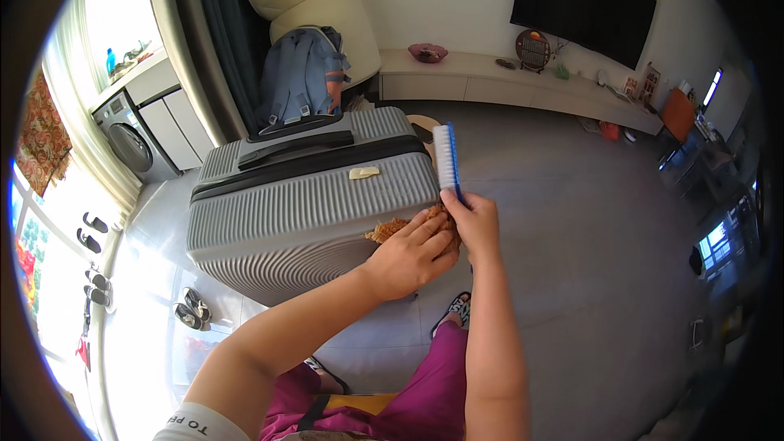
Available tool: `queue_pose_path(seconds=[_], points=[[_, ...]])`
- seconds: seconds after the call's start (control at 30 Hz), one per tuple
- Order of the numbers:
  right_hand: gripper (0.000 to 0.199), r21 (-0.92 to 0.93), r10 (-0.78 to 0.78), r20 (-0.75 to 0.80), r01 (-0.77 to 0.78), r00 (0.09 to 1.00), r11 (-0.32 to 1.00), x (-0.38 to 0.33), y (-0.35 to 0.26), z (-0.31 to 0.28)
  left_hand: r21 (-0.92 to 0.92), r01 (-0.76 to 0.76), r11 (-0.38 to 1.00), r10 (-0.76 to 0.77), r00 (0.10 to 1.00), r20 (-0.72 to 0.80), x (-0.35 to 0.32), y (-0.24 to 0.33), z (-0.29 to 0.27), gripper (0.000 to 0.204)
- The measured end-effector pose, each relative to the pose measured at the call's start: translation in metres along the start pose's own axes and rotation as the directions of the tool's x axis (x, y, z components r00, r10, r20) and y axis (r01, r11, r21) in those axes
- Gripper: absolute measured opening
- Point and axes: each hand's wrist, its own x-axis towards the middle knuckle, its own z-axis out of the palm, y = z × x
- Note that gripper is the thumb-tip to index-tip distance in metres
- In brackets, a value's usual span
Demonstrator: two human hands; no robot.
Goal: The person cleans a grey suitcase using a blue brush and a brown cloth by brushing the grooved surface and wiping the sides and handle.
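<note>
A: Right hand [472, 220]?
B: Closed round the handle of a blue brush [447, 159], white bristles up, just above the grey ribbed suitcase [302, 204].
A: Left hand [412, 255]?
B: Pressing an orange-brown cloth [392, 229] against the suitcase's near corner.
A: Around it?
B: Blue backpack [302, 77] behind the case, leaning on a cream chair [327, 8]. Washing machine [126, 139] far left, sandals [192, 309] on the floor.
</note>
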Motion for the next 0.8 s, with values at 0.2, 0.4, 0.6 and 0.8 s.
queue_pose_path(seconds=[0.2,0.4,0.6,0.8], points=[[0.054,0.344,0.267,-0.028,-0.242,0.963,0.907,-0.035,-0.011,-0.015,-0.434,0.051,0.899,0.068,0.965,0.254,-0.023,0.005,-0.015,0.032],[0.046,-0.086,-0.374,-0.331,0.368,0.866,0.926,-0.092,0.063,0.010,-0.504,0.201,0.840,-0.261,0.964,-0.050,-0.048,-0.039,-0.103,0.049],[0.049,-0.390,-0.516,-0.208,0.414,0.831,0.823,-0.141,0.079,0.075,-0.419,0.515,0.748,-0.564,0.826,0.008,-0.081,-0.081,-0.122,0.043],[0.044,-0.236,-0.408,-0.425,0.336,0.808,0.912,-0.152,0.120,0.091,-0.525,0.584,0.620,-0.625,0.772,0.121,-0.078,-0.083,-0.117,0.038]])
